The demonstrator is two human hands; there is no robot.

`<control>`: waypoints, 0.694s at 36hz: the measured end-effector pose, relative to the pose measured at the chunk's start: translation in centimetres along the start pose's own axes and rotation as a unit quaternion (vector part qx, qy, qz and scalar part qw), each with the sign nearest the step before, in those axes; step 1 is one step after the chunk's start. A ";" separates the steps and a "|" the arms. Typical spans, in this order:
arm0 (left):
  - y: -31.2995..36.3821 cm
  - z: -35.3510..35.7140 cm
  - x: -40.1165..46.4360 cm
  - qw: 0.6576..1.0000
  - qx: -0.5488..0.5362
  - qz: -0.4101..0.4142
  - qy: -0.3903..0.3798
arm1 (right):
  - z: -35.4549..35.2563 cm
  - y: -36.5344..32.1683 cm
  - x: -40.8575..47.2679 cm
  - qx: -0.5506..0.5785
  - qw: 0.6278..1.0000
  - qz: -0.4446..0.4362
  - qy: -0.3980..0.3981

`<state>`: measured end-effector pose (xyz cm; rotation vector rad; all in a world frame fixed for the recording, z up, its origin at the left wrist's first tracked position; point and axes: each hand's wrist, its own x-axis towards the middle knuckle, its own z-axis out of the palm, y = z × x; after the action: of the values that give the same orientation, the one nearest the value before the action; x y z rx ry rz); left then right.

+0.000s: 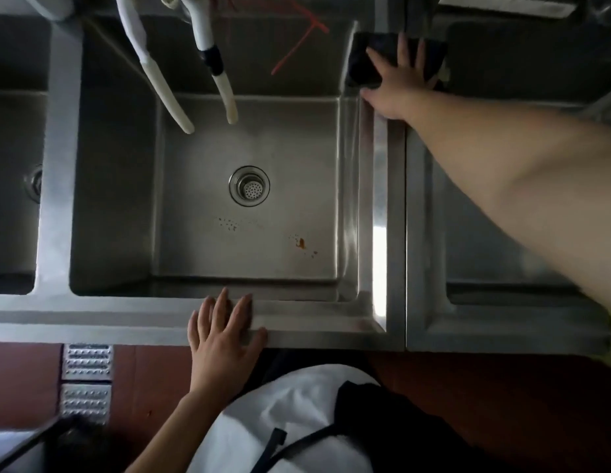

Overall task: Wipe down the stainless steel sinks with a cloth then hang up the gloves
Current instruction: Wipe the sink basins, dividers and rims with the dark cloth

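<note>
Head view: right hand (398,80) presses flat on the dark cloth (365,59) at the sink's (379,216) far right corner; left hand (225,331) rests open on the near edge. Wiping underway; next, probably a drag along the rim.

The floor (502,404) under the counter is dark reddish-brown, and two small metal grates (86,382) with raised dots lie in it at the lower left, one just behind the other. Two white hoses (208,46) hang down from the top, and one has a band of black tape. The light is dim, with one bright reflection on the steel.
</note>
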<state>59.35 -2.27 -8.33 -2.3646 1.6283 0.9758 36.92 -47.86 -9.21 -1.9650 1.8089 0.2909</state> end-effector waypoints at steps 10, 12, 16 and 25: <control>-0.3 -2.3 6.9 0.997 -0.048 0.035 0.043 | 4.4 1.3 -7.2 -0.014 0.994 -0.040 0.098; -0.1 -2.8 9.3 0.996 -0.058 0.037 0.047 | 6.3 1.8 -10.9 -0.025 0.993 -0.051 0.101; 0.7 -4.3 13.4 0.994 -0.101 0.031 0.015 | 9.8 2.5 -19.9 -0.023 0.995 -0.051 0.079; 8.0 -6.0 16.2 0.857 -0.400 0.023 -0.325 | 16.7 -2.3 -33.3 -0.029 0.998 -0.036 0.032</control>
<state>58.61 -21.12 -10.59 -1.9191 1.1106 2.4953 37.74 -10.54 -8.57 -2.0958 1.7835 0.2639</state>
